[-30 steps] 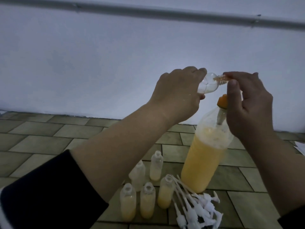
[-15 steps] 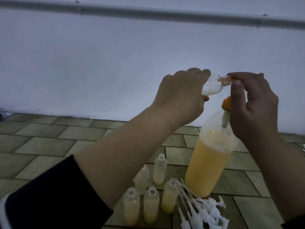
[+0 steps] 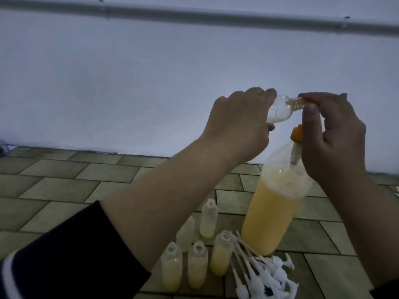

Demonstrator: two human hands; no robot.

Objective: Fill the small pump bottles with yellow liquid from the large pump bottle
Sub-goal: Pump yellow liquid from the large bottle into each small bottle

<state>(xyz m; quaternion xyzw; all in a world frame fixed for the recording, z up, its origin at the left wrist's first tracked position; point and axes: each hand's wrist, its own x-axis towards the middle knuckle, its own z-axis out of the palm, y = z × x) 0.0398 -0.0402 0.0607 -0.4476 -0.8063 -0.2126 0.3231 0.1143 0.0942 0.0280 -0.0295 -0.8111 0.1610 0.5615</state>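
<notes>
My left hand [image 3: 237,128] grips a small clear bottle [image 3: 129,111] tipped on its side, neck pointing right. My right hand [image 3: 332,134] covers the orange pump head of the large bottle [image 3: 272,208], fingertips meeting the small bottle's threaded neck, where a little yellow liquid shows. The large bottle stands on the tiled floor, about two-thirds full of yellow liquid. Below my left forearm stand several small uncapped bottles [image 3: 196,266], most partly filled with yellow. The pump nozzle itself is hidden by my fingers.
A heap of white pump tops with long dip tubes [image 3: 265,275] lies in front of the large bottle. A pale wall with a grey pipe [image 3: 194,16] rises close behind. Something white lies at the right edge of the floor [image 3: 396,192].
Both hands hold the same pose at the pump head. The view has shifted slightly, so everything sits a little lower and further right in frame.
</notes>
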